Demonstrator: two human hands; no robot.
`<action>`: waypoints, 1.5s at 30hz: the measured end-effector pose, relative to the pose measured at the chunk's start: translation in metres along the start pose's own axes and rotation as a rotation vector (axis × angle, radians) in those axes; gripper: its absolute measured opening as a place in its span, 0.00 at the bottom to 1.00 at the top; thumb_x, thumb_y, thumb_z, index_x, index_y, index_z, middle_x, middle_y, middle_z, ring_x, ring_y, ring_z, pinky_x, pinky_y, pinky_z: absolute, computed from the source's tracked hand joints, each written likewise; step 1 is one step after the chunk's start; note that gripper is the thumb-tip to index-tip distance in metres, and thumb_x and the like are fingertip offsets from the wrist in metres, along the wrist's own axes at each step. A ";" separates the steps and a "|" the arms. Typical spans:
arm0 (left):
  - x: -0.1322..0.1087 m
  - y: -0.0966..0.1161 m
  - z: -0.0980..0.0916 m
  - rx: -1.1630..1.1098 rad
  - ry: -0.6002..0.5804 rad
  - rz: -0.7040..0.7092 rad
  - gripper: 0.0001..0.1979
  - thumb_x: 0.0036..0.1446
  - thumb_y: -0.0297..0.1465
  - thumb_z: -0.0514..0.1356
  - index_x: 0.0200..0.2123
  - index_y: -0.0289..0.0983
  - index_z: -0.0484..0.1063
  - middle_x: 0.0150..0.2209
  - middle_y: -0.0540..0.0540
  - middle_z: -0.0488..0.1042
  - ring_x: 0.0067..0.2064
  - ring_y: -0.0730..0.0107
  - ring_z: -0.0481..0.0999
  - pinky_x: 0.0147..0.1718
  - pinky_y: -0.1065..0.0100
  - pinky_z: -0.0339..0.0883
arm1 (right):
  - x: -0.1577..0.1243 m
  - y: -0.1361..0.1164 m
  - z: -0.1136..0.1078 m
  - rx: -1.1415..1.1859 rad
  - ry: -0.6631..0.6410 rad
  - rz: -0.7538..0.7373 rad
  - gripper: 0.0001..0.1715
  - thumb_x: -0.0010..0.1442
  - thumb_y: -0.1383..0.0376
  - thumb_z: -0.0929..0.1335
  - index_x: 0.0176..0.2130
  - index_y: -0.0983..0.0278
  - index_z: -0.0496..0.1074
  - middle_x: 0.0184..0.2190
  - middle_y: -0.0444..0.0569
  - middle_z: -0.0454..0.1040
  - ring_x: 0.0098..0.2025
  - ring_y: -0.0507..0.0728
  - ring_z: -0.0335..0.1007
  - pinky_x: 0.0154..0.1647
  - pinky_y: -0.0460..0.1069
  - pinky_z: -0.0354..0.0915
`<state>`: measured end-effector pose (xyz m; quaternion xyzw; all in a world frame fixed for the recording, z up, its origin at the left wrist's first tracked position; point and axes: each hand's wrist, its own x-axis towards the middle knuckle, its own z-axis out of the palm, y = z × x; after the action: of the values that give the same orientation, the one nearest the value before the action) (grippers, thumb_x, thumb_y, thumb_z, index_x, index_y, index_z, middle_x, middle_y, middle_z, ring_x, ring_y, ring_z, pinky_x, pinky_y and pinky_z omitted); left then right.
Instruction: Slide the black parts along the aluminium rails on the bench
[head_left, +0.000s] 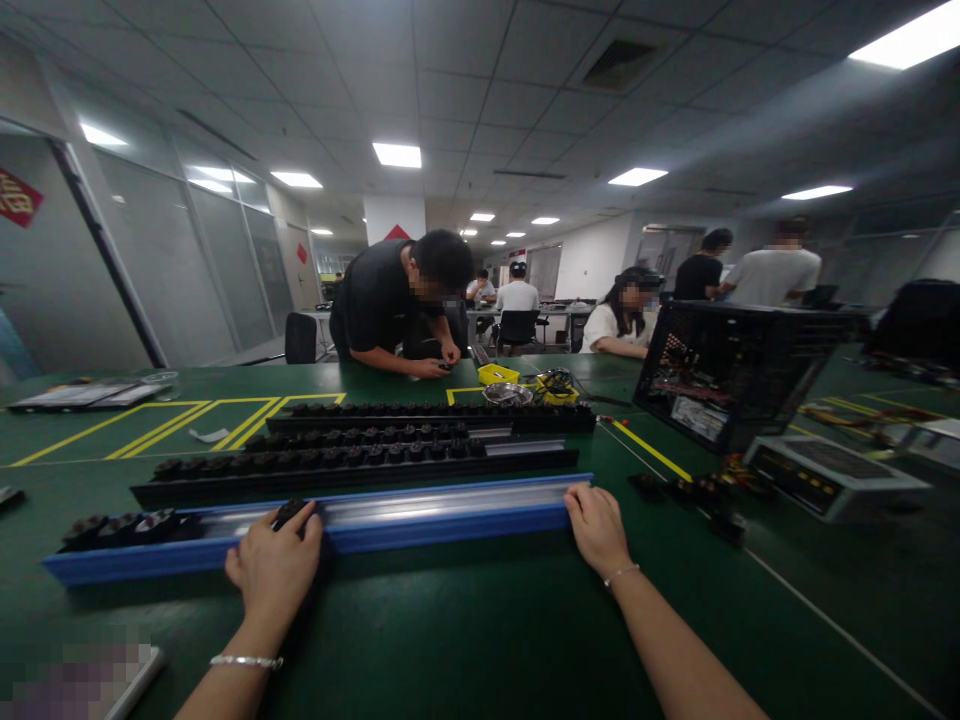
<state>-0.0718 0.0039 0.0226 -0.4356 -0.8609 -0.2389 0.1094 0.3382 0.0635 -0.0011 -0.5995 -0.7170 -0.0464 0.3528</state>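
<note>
A long blue rail [457, 535] with a shiny metal channel lies across the table before me. Several small black wheel-like pieces [127, 528] sit in its left end. My left hand [277, 560] is over the rail left of its middle, its fingers closed around another black piece [289, 513]; the fingers partly hide it. At the rail's right end, my right hand [598, 525] pinches the edge with thumb and fingers. Behind lie black rails [360, 475] filled with rows of similar black pieces.
An open computer case [739, 375] and a power supply unit [832, 475] stand at right, near loose dark parts [705, 495]. Yellow trays [497, 374] and a metal bowl [508, 394] sit farther back. A person [397, 300] leans over the far side. A pixelated flat object lies front left.
</note>
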 end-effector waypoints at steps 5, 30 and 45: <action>0.000 0.000 0.000 0.005 -0.009 0.000 0.21 0.55 0.41 0.46 0.45 0.47 0.73 0.50 0.41 0.67 0.50 0.53 0.66 0.47 0.54 0.57 | 0.000 -0.002 -0.002 0.006 -0.013 0.018 0.15 0.62 0.60 0.54 0.28 0.60 0.62 0.27 0.45 0.71 0.36 0.55 0.67 0.50 0.55 0.52; -0.008 0.012 0.005 0.051 -0.009 0.114 0.20 0.57 0.39 0.46 0.46 0.47 0.72 0.48 0.39 0.67 0.50 0.55 0.65 0.49 0.52 0.53 | 0.001 0.002 0.001 -0.007 -0.003 0.007 0.14 0.61 0.60 0.55 0.29 0.61 0.63 0.28 0.44 0.70 0.36 0.55 0.65 0.49 0.54 0.52; -0.009 0.011 0.008 0.101 0.071 0.267 0.19 0.57 0.37 0.47 0.45 0.44 0.73 0.46 0.37 0.68 0.47 0.55 0.66 0.46 0.56 0.55 | 0.000 -0.001 -0.005 -0.011 -0.048 -0.039 0.09 0.54 0.58 0.64 0.32 0.60 0.69 0.34 0.46 0.74 0.40 0.57 0.65 0.50 0.56 0.51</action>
<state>-0.0571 0.0071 0.0157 -0.5317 -0.8018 -0.1938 0.1922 0.3393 0.0608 0.0030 -0.5881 -0.7366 -0.0431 0.3312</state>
